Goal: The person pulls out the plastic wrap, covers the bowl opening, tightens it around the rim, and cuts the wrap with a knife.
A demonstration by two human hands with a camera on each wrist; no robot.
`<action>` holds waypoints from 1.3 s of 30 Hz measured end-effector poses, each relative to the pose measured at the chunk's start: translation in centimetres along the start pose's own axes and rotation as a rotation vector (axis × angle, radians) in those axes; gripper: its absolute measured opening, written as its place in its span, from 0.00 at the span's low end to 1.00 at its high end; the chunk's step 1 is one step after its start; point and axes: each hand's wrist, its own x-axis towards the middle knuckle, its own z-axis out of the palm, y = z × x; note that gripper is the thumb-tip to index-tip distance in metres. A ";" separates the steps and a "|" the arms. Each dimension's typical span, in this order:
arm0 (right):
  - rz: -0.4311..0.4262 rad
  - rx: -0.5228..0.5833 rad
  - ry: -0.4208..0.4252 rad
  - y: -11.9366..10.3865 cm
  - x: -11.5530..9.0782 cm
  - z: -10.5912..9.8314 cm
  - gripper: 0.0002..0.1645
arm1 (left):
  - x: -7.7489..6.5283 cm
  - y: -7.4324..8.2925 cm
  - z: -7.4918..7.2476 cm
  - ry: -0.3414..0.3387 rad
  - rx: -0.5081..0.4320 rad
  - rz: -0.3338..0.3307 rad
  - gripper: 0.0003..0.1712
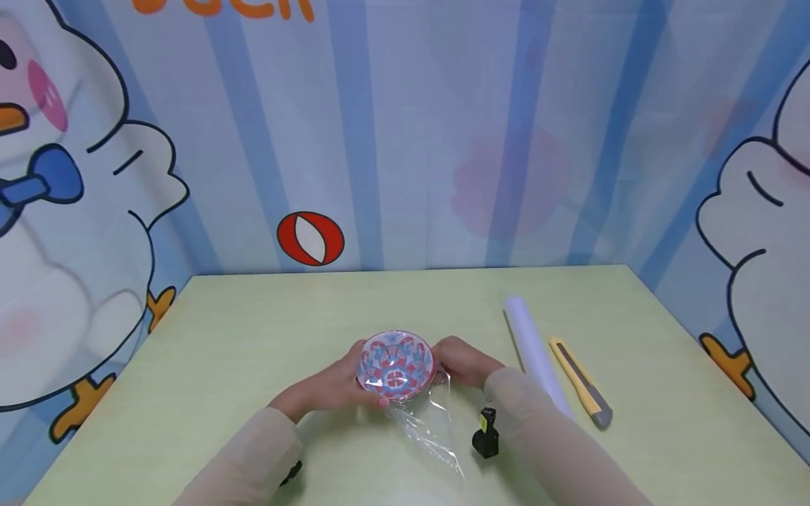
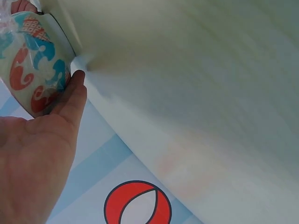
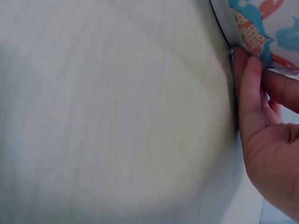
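Observation:
A bowl (image 1: 395,365) with a red, blue and white flower pattern is held up over the table, its inside facing the head camera. My left hand (image 1: 338,379) grips its left side, thumb at the near rim. In the left wrist view the fingers (image 2: 70,100) lie along the bowl's patterned outer wall (image 2: 39,65). Clear plastic wrap (image 1: 433,422) covers the bowl and hangs loose below its right side. At the right rim, my right hand (image 1: 467,360) pinches the wrap between thumb and fingertips, right against the bowl, as the right wrist view shows.
Right of the hands, a pale purple roll (image 1: 534,351) lies lengthwise on the light table (image 1: 253,316). A yellow and grey box cutter (image 1: 581,383) lies beside it. Behind the table hangs a blue striped cloth (image 1: 430,140) with cartoon ducks.

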 end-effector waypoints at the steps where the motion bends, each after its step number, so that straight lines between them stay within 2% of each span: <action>1: 0.013 0.013 0.015 0.1 0.0 0.1 0.09 | 0.0 0.0 0.0 -0.001 -0.003 -0.001 0.59; 3: 0.024 0.003 0.049 0.3 -0.2 0.1 0.10 | 0.0 0.2 0.1 -0.005 -0.002 -0.006 0.59; 7: 0.018 -0.109 0.085 0.1 -0.6 0.2 0.19 | 0.1 0.3 0.1 -0.003 0.015 -0.020 0.58; 10: 0.037 -0.219 0.111 -0.4 -1.1 0.0 0.17 | 0.2 0.5 0.1 0.002 0.026 -0.030 0.58; 13: 0.059 -0.257 0.090 -0.7 -1.8 -0.5 0.15 | 0.3 0.6 0.1 0.010 0.030 -0.043 0.59; 17: 0.087 -0.120 0.019 -0.7 -3.2 -1.1 0.21 | 0.2 0.5 0.3 0.018 0.041 -0.063 0.61; 20: 0.111 0.003 0.032 -0.7 -4.5 -1.0 0.28 | 0.2 0.2 0.3 0.017 0.046 -0.059 0.61; 23: 0.088 0.022 0.095 -0.7 -5.3 -0.5 0.28 | 0.3 0.2 0.3 0.013 0.028 -0.032 0.60; 26: 0.046 -0.003 0.184 -0.4 -5.4 0.6 0.18 | 0.4 0.2 0.2 0.008 0.006 -0.014 0.60; 29: 0.010 -0.011 0.295 0.0 -5.2 1.8 0.08 | 0.4 0.1 0.1 0.006 -0.003 -0.025 0.61; 31: -0.010 -0.022 0.364 0.1 -5.0 2.5 0.04 | 0.3 0.1 0.1 0.002 0.001 -0.037 0.61; 35: -0.031 -0.096 0.450 -0.2 -4.7 3.6 0.05 | 0.4 0.2 0.3 0.012 0.002 -0.040 0.61; 39: 0.005 -0.189 0.476 -0.5 -4.7 4.0 0.08 | 0.3 0.2 0.3 0.028 -0.008 -0.022 0.60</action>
